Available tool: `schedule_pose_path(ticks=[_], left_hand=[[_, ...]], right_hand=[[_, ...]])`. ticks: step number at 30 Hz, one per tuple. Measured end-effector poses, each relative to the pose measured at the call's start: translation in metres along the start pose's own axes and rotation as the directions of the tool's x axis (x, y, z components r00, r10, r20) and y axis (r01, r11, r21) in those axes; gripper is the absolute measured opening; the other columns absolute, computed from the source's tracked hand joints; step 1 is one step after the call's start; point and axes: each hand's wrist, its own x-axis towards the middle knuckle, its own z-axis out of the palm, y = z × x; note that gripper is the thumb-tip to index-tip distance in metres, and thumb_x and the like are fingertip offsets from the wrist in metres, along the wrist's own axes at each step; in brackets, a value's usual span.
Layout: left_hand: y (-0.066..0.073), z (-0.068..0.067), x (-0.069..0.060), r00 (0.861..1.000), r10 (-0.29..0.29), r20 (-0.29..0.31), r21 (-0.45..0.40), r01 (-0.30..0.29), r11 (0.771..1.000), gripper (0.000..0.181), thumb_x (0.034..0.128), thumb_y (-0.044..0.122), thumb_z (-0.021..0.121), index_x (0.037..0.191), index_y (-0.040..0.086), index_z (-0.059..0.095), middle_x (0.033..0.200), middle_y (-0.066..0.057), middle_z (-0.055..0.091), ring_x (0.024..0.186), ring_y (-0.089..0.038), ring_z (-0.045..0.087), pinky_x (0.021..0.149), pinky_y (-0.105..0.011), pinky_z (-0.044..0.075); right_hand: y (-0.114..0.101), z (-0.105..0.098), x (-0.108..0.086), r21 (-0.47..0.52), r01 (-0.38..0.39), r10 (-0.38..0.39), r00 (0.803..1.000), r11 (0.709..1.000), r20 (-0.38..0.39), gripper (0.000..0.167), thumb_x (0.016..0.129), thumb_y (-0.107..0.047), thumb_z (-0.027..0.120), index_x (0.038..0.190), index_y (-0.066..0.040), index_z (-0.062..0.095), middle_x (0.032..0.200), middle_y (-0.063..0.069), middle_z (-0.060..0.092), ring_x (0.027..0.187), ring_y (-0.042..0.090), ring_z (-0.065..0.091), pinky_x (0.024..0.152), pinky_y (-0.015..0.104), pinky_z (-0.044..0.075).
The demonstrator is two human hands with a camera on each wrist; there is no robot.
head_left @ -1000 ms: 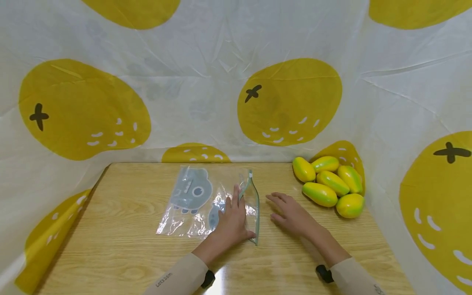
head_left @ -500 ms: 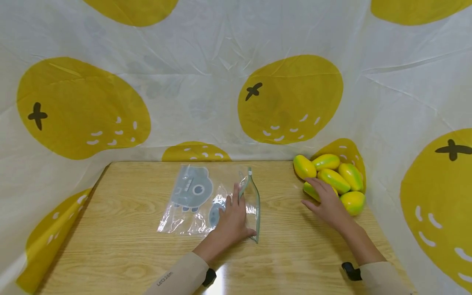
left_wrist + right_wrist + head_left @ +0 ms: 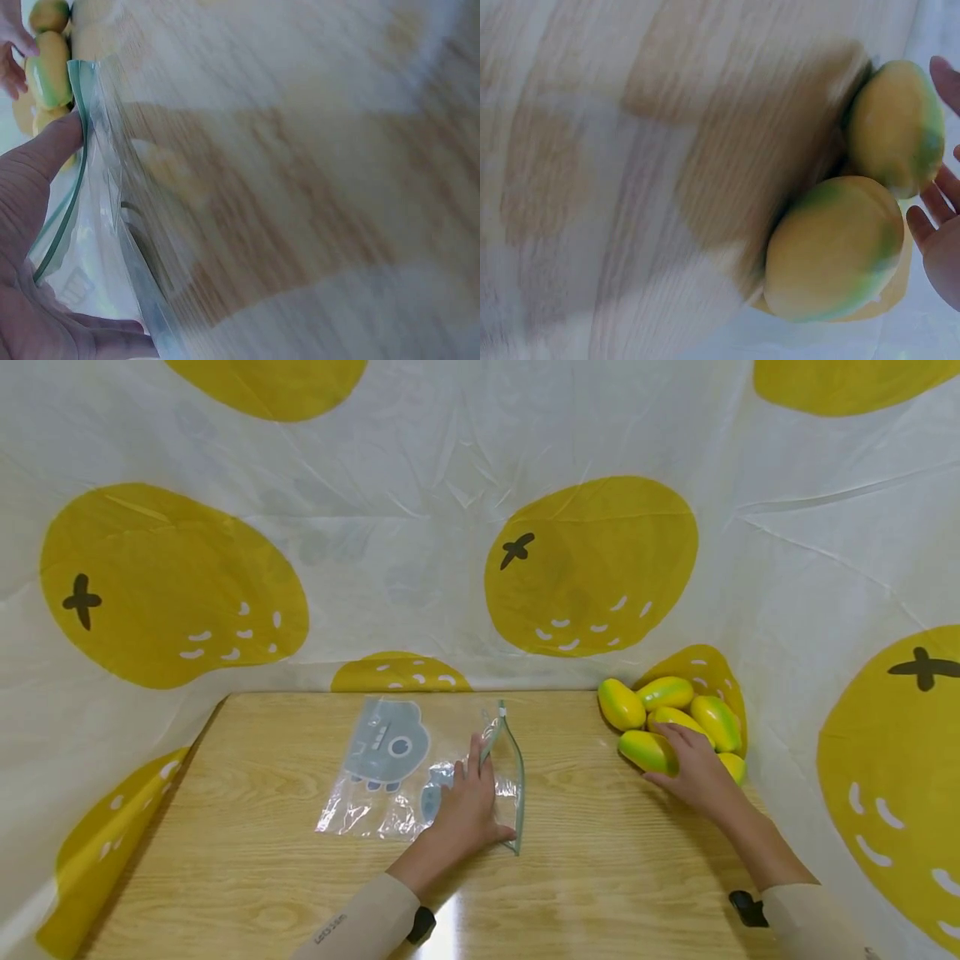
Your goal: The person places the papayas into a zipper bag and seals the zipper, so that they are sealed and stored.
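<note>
My left hand (image 3: 467, 810) rests with spread fingers on a clear zip bag (image 3: 386, 747) printed with a blue-grey cartoon creature. In the left wrist view, the thumb (image 3: 56, 146) lies against the green zip edge (image 3: 81, 161), and the bag's mouth gapes. Over at the right, my right hand (image 3: 701, 777) reaches over a yellow-green mango (image 3: 643, 752) at the front of a group. Its fingers extend above the fruit and its thumb is near the fruit's right end. The right wrist view shows thumb and fingers apart beside a mango (image 3: 896, 127); whether they touch it I cannot tell.
Several more mangoes (image 3: 621, 704) sit close together in the back right corner of the wooden table (image 3: 247, 827). White cloth (image 3: 420, 585) with big yellow fruit prints hangs around the back and both sides.
My right hand has moved right, from beside the bag's mouth to over the front mango of the group. My left hand has stayed on the bag.
</note>
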Motion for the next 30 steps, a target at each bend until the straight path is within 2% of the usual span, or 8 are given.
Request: schedule_pose_path(ticks=[5,12,22,30], left_hand=[[0.001,-0.002,0.0,1.0,0.018,-0.005,0.006,-0.018,1.0,0.132,0.0522,0.063,0.097,0.152,-0.001,0.038,0.173,-0.02,0.005,0.138,-0.051,0.046,0.091,-0.069,0.053],[-0.002,-0.001,0.003,1.0,-0.006,-0.004,-0.017,0.006,1.0,0.136,0.051,0.061,0.098,0.154,-0.001,0.036,0.173,-0.02,0.006,0.136,-0.05,0.047,0.092,-0.07,0.053],[-0.004,-0.003,0.004,1.0,-0.023,0.007,-0.043,0.023,0.999,0.137,0.0499,0.06,0.099,0.154,-0.002,0.036,0.173,-0.021,0.005,0.137,-0.053,0.046,0.091,-0.073,0.051],[-0.004,-0.006,0.006,1.0,-0.023,0.011,-0.013,0.023,1.0,0.138,0.0514,0.061,0.098,0.156,-0.002,0.034,0.173,-0.02,0.006,0.136,-0.052,0.047,0.092,-0.072,0.051]], right_hand=[[0.005,0.004,-0.002,-0.039,-0.036,0.038,0.999,0.999,0.037,0.083,0.08,-0.017,0.089,0.147,0.006,0.046,0.143,0.036,0.046,0.129,0.058,0.041,0.103,0.073,0.038],[0.007,0.013,-0.001,-0.022,-0.067,0.069,0.994,0.998,0.082,0.084,0.084,-0.018,0.086,0.151,0.006,0.041,0.144,0.036,0.044,0.128,0.057,0.039,0.102,0.071,0.039],[0.006,0.018,-0.002,-0.04,-0.004,0.005,0.999,0.999,0.041,0.079,0.081,-0.013,0.088,0.147,0.002,0.047,0.139,0.034,0.05,0.125,0.055,0.046,0.098,0.071,0.043],[-0.001,0.013,-0.003,-0.007,0.042,-0.042,0.999,0.999,0.002,0.079,0.079,-0.011,0.089,0.146,0.0,0.049,0.138,0.03,0.053,0.124,0.053,0.047,0.098,0.07,0.042]])
